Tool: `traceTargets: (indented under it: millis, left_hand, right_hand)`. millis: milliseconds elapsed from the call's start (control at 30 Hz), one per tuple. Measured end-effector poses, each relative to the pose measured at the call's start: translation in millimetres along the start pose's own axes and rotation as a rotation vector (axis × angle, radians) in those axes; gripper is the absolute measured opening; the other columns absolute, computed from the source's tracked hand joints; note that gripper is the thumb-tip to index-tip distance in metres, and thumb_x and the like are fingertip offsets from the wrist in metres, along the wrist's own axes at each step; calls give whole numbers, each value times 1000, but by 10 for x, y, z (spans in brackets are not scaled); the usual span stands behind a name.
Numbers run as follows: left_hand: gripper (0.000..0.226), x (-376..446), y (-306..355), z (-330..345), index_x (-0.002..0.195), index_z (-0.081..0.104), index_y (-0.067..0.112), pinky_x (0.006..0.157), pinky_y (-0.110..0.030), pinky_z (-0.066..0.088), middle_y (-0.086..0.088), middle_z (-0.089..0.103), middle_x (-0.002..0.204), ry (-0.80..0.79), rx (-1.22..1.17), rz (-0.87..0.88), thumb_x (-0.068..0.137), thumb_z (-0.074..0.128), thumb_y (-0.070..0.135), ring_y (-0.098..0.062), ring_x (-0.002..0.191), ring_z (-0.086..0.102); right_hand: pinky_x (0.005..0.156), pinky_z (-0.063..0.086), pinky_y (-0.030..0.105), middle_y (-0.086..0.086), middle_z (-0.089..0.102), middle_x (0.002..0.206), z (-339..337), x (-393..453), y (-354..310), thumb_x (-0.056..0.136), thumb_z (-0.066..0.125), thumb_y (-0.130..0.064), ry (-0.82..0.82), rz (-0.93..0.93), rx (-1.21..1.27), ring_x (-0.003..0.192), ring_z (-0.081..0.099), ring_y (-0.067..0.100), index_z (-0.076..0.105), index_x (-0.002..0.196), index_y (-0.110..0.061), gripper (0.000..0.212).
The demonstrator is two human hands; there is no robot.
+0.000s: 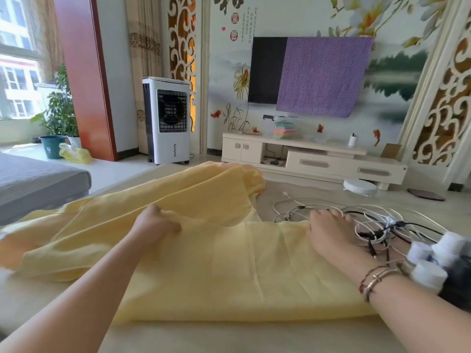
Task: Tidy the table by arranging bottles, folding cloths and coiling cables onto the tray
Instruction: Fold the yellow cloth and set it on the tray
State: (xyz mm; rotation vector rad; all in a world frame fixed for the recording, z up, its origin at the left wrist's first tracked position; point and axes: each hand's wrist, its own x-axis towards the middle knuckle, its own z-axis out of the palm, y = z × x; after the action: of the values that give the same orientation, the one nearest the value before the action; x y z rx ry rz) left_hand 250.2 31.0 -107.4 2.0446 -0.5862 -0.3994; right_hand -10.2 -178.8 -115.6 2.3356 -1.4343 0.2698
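A large pale yellow cloth (229, 271) lies spread over most of the table, its far part bunched into folds. My left hand (155, 225) pinches a fold of the cloth near its middle. My right hand (328, 230) rests with fingers straight on the cloth's right far corner, beside a tangle of white and black cables (377, 222). Several bottles with white caps (430, 261) stand at the right edge.
The beige table (229, 337) shows bare at its front edge. Beyond it stand a grey sofa (38, 184) at left, a white air cooler (167, 121), and a TV cabinet (313, 159) under a wall-mounted TV.
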Motion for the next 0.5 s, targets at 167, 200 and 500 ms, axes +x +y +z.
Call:
traceTargets:
  millis: [167,200,500]
  left_hand:
    - [41,-30,36,-80,111,57,-2,68,-35,53,-20,65,98,-101,-200,-58,76,75,3,-33,82,64]
    - [35,-45,48,-85,106,57,0,64,-33,52,-19,65,93,-111,-225,-50,76,75,3,-30,78,64]
    - [33,-48,-36,-233,102,49,14,66,-34,49,-7,55,89,-52,-240,-43,79,74,11,-24,77,57]
  right_hand:
    - [97,35,41,2,53,128,-49,36,-42,96,44,-22,53,38,34,122,44,24,41,131,-19,35]
    - [97,36,42,4,50,129,-59,33,-58,96,45,-22,73,32,47,121,44,25,38,132,-18,38]
    - [94,38,34,2,51,114,-156,-441,-669,94,44,-27,120,-452,389,111,45,23,53,112,-16,23]
